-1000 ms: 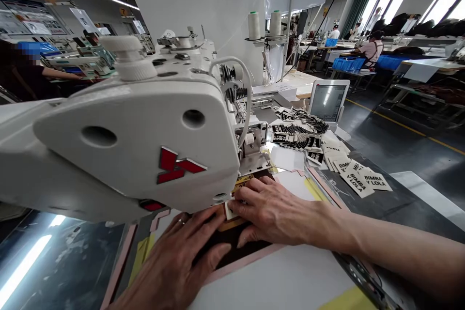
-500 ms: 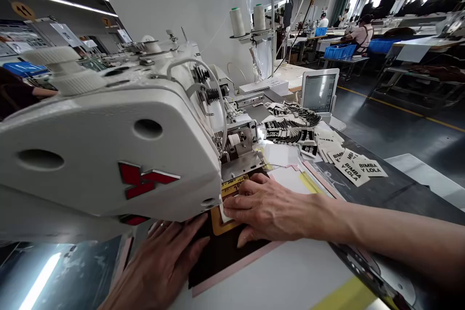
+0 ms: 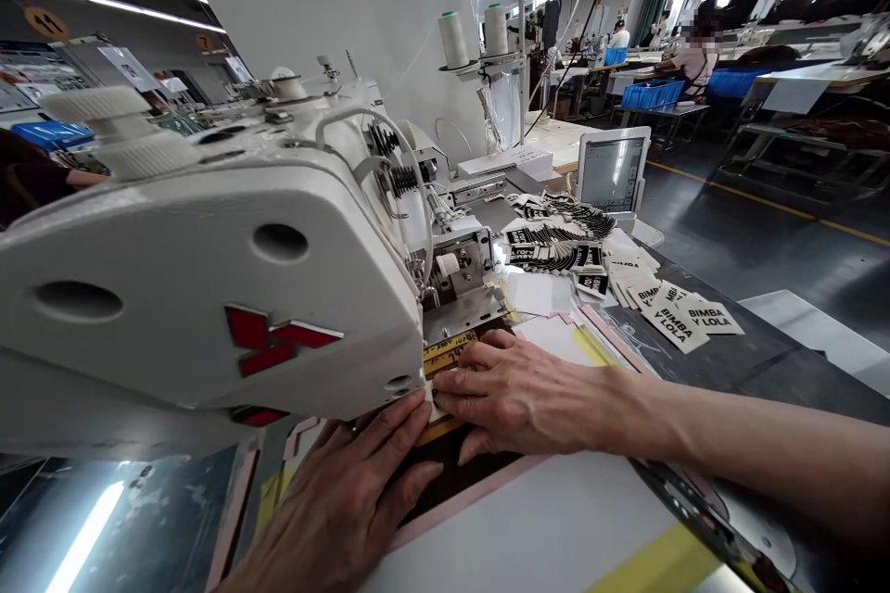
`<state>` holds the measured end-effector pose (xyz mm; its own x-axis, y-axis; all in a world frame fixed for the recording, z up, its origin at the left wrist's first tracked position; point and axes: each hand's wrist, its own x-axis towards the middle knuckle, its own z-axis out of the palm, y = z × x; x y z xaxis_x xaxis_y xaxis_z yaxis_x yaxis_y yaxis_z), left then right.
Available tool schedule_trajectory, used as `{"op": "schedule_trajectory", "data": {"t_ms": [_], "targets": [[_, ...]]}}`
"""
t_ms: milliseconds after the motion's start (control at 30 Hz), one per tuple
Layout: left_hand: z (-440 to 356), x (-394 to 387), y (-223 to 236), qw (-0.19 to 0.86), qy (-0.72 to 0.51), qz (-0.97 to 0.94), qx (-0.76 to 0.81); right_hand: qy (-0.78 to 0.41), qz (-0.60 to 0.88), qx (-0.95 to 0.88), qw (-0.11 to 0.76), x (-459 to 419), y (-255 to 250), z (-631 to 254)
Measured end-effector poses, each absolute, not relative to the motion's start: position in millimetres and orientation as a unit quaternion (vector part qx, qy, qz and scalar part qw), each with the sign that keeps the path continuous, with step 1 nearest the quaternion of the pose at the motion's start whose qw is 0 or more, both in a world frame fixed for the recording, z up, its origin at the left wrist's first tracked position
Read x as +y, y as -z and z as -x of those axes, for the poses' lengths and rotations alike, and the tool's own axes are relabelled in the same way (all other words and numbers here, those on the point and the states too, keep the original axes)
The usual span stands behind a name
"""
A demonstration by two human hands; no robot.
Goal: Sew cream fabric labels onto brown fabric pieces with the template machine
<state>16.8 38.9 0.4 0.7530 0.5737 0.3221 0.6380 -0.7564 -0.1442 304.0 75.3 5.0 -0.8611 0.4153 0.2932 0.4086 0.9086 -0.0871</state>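
My right hand (image 3: 504, 398) presses its bent fingertips on a small white label (image 3: 434, 406), thumb held apart. Most of the label is hidden under the fingers. My left hand (image 3: 354, 491) lies flat with fingers stretched out, its fingertips at the label's left edge. Around the label is a yellow frame (image 3: 445, 428) with handwriting on its far strip, lying on dark brown material (image 3: 435, 493). The white head of a sewing machine (image 3: 326, 241) stands just above and left of both hands. Under the brown material lies a white sheet with a pink edge (image 3: 473, 505).
Loose white labels (image 3: 671, 324) printed BIMBA Y LOLA and rows of black-and-white labels (image 3: 556, 232) lie to the right, by a small screen (image 3: 612, 169). Thread cones (image 3: 453, 39) stand behind the machine. A co-worker (image 3: 695, 60) sits farther off near blue crates (image 3: 652, 94).
My left hand has slid right and slightly away from me, bringing its fingertips to the label beside my right hand. My right hand has barely shifted.
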Motion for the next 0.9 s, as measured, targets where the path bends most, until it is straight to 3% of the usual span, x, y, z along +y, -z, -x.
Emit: {"op": "schedule_trajectory", "data": {"t_ms": [900], "targets": [[3.2,31.6,0.0,0.08,0.12,0.938,-0.317,-0.038,0.229,-0.963,0.135,66.9,-7.1,-304.5]]}}
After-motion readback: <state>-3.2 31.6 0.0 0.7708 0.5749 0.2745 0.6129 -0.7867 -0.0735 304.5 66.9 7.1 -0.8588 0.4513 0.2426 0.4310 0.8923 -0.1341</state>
